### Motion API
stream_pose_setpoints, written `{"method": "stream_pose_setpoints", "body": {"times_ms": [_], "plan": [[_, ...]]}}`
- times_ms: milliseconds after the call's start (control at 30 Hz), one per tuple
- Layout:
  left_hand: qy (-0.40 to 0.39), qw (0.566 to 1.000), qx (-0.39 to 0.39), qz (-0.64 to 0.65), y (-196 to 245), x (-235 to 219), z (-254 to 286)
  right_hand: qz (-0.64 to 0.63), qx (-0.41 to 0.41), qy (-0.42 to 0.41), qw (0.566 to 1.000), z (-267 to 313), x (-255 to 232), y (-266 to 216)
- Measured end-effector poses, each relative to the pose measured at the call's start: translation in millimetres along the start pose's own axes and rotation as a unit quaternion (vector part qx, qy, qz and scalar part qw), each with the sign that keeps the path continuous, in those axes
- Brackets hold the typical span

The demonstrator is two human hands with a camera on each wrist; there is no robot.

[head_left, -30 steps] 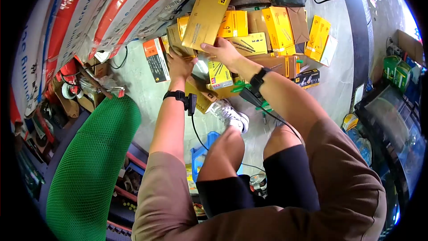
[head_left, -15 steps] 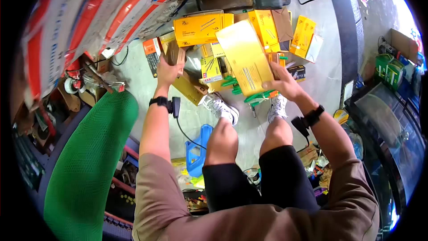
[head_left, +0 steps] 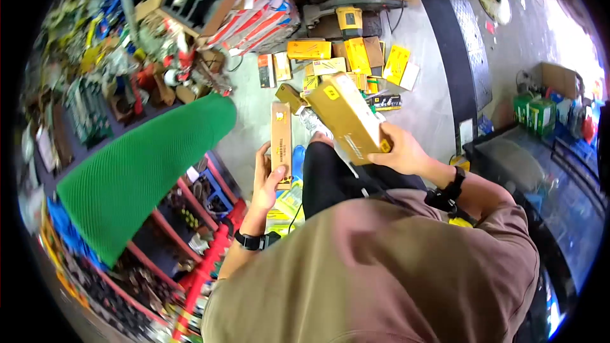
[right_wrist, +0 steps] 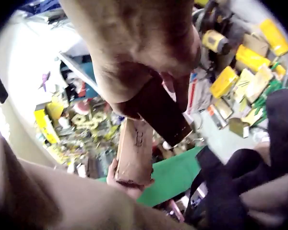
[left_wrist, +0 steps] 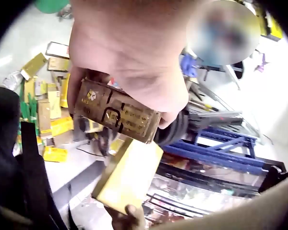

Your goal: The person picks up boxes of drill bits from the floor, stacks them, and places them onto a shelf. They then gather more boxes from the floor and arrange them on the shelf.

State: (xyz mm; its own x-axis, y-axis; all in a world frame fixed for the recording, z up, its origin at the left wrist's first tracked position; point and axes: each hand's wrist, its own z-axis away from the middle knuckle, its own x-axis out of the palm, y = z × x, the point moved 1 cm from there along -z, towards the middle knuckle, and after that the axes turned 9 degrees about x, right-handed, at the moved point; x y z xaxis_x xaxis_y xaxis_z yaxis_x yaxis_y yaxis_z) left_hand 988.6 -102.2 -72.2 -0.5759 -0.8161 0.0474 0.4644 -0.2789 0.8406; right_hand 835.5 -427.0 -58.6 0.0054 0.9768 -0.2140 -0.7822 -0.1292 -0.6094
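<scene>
In the head view my left hand [head_left: 264, 181] grips a narrow brown cardboard box [head_left: 280, 140] near its lower end, thumb on its face. My right hand [head_left: 404, 150] holds a wider gold box [head_left: 346, 117] by its lower right corner, tilted, to the right of the brown one. The left wrist view shows the brown box [left_wrist: 117, 111] between the left thumb and fingers, its marked end facing the camera, with the gold box [left_wrist: 129, 175] below. In the right wrist view the right hand [right_wrist: 146, 62] grips a box [right_wrist: 164, 111] whose shaded end shows.
Yellow and orange boxes [head_left: 358, 57] lie piled on the grey floor [head_left: 427, 67], before a cut-off saw [head_left: 349, 18]. A green mesh roll [head_left: 146, 165] lies at the left over red-edged shelving. A glass case [head_left: 540, 178] stands at the right.
Both hands have come back from the pile toward the body, each with a box. The left hand has lifted the narrow brown box. The head view has shifted, showing more shelving at the left.
</scene>
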Motion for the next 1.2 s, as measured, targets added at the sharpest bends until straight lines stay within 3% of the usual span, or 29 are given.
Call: {"method": "stream_pose_setpoints", "body": {"times_ms": [67,167,200,233,333,367,400,433,500,533,600,633,667,733,767,800,867,933,1000,1067,1167,1200], "plan": [[-0.009,0.995,0.096,-0.014,34.7,38.8,39.6,0.016,-0.091,-0.006,0.996,29.6,-3.6,-20.9],[0.100,0.982,0.152,-0.057,67.1,107.2,104.5,-0.043,-0.191,-0.026,0.980,76.7,-7.7,-37.1],[0.146,0.968,0.180,-0.092,70.6,124.0,122.0,-0.007,-0.159,-0.053,0.986,94.7,-12.9,-46.1],[0.160,0.951,0.227,-0.138,70.7,139.7,137.2,-0.019,-0.177,-0.080,0.981,107.0,-13.1,-48.0],[0.270,0.930,0.243,-0.047,75.2,190.7,196.4,-0.053,-0.260,-0.157,0.951,145.0,-2.7,-43.1],[0.296,0.904,0.291,-0.100,77.3,200.5,210.8,-0.016,-0.282,-0.175,0.943,155.2,-6.1,-45.0],[0.324,0.893,0.296,-0.097,78.3,208.5,228.7,0.020,-0.301,-0.196,0.933,166.1,-7.6,-47.2],[0.337,0.870,0.317,-0.171,80.8,215.5,247.6,0.035,-0.314,-0.218,0.923,176.6,-6.2,-51.7],[0.372,0.810,0.342,-0.297,83.6,226.9,278.7,-0.083,-0.292,-0.334,0.893,194.6,-1.0,-60.8],[0.393,0.802,0.337,-0.298,79.0,229.7,291.0,-0.059,-0.279,-0.363,0.887,197.0,-1.8,-60.1],[0.412,0.736,0.405,-0.354,64.2,224.6,308.9,-0.064,-0.283,-0.416,0.862,197.4,7.6,-53.7],[0.426,0.723,0.431,-0.333,57.7,221.4,315.9,-0.055,-0.292,-0.426,0.855,198.4,11.3,-52.5],[0.421,0.768,0.425,-0.231,52.0,220.7,325.3,-0.076,-0.275,-0.472,0.834,200.4,14.6,-50.1],[0.467,0.782,0.408,-0.059,52.5,213.9,333.3,-0.088,-0.254,-0.527,0.806,202.5,22.0,-39.8],[0.539,0.773,0.317,0.108,52.1,204.2,332.2,-0.072,-0.224,-0.558,0.796,204.6,28.3,-34.3],[0.549,0.765,0.320,0.108,45.1,203.7,340.6,-0.056,-0.194,-0.587,0.784,207.9,34.7,-33.5],[0.374,0.795,0.392,0.273,27.8,207.1,358.3,-0.034,-0.151,-0.628,0.763,220.8,47.0,-28.1],[0.382,0.793,0.406,0.247,10.8,207.2,366.8,-0.003,-0.125,-0.648,0.751,229.5,56.1,-15.4],[0.402,0.773,0.359,0.334,-55.6,214.3,383.8,0.057,-0.060,-0.685,0.724,233.8,74.2,5.6],[0.398,0.739,0.372,0.396,-68.6,220.5,401.1,0.082,-0.012,-0.703,0.706,247.7,85.2,10.9],[0.387,0.768,0.318,0.399,-79.4,235.3,435.5,0.215,0.004,-0.744,0.632,275.7,100.6,31.5],[0.397,0.755,0.319,0.413,-90.1,242.3,447.6,0.230,0.018,-0.744,0.627,285.2,105.7,37.6]]}}
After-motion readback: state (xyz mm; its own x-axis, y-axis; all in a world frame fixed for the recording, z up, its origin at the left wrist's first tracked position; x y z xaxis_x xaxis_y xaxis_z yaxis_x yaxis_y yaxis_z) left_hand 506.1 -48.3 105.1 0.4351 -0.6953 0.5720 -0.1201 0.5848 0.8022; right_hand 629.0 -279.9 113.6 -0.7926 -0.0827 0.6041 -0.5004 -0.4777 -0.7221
